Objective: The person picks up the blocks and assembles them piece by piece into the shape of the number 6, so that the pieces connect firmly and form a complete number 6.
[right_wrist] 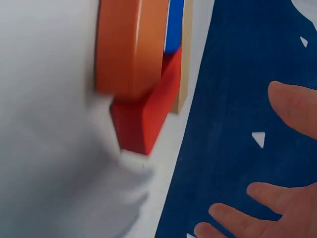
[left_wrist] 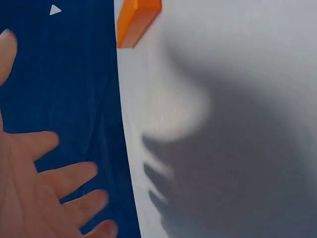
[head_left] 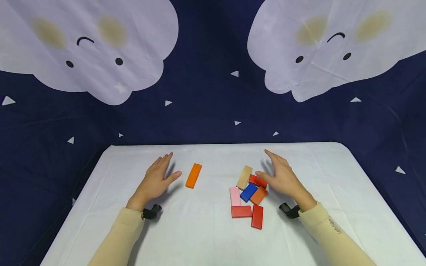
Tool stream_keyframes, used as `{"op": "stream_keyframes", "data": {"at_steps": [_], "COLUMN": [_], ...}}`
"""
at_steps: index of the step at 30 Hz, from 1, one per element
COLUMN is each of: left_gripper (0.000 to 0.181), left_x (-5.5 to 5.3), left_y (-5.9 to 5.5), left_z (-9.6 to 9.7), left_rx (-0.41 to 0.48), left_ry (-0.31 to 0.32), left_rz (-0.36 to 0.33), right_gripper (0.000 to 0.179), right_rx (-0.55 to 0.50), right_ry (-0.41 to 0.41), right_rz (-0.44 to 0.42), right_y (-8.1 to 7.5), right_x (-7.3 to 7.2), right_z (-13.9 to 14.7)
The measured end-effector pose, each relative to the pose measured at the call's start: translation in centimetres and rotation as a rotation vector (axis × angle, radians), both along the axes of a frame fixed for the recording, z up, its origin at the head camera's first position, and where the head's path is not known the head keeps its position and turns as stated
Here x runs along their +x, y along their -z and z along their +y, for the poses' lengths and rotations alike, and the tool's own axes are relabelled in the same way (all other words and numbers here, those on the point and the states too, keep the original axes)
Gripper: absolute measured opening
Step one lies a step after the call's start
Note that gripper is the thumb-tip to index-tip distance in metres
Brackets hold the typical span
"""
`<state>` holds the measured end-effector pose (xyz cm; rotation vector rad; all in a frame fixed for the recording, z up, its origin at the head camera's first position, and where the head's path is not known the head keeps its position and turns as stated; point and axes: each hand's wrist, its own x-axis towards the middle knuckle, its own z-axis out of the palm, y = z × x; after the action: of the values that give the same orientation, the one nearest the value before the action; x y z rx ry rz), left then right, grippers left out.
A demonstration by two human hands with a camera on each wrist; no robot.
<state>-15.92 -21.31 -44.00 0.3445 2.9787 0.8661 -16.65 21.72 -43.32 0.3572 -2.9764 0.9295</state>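
Note:
My left hand (head_left: 155, 181) hovers over the table's left half, fingers extended and thumb spread, holding nothing. Just right of its thumb a bright orange block (head_left: 193, 176) lies alone. My right hand (head_left: 281, 176) is held with fingers stretched out beside a loose group of blocks, its thumb overlapping a red block (head_left: 257, 181) in the head view. That group also has a tan block (head_left: 244, 177), a blue block (head_left: 249, 192), a darker orange block (head_left: 259, 195), a pink block (head_left: 235, 196) and two more red blocks, one lying crosswise (head_left: 241, 211) and one lengthwise (head_left: 257, 217).
The blocks lie on a white-covered table (head_left: 213, 244) with a rounded far right corner. Behind it hangs a dark blue cloth (head_left: 206, 74) with pale clouds and small white shapes. Black wrist cameras sit at the left wrist (head_left: 152, 212) and right wrist (head_left: 289, 210).

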Motion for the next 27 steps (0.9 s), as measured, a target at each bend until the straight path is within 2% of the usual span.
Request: {"op": "stream_keyframes", "data": {"at_steps": [4,10,14,20,27], "left_gripper": [0.084,0.078,0.071,0.064,0.059], "left_x": [0.1,0.1,0.1,0.2,0.4], "left_y": [0.3,0.8,1.3,2.1,2.3], "left_z": [0.9,2.2,2.9,3.7,4.5], "left_rx": [0.031,0.064,0.054,0.045,0.036], "left_ry": [-0.006,-0.020,-0.013,-0.004,0.000], "left_rz": [-0.036,-0.039,-0.043,-0.043,-0.060], "right_gripper": [0.087,0.087,0.085,0.084,0.079], "right_rx": [-0.002,0.024,0.054,0.089,0.150], "right_ry": [-0.002,-0.023,-0.032,-0.054,-0.065], "right_rz": [-0.038,-0.070,-0.092,-0.085,-0.069], "right_y": [0.2,0.5,0.8,1.0,1.3], "right_x": [0.2,0.2,0.2,0.3,0.3], "right_z": [-1.2,-2.8,-3.6,-4.4,-5.1]}}
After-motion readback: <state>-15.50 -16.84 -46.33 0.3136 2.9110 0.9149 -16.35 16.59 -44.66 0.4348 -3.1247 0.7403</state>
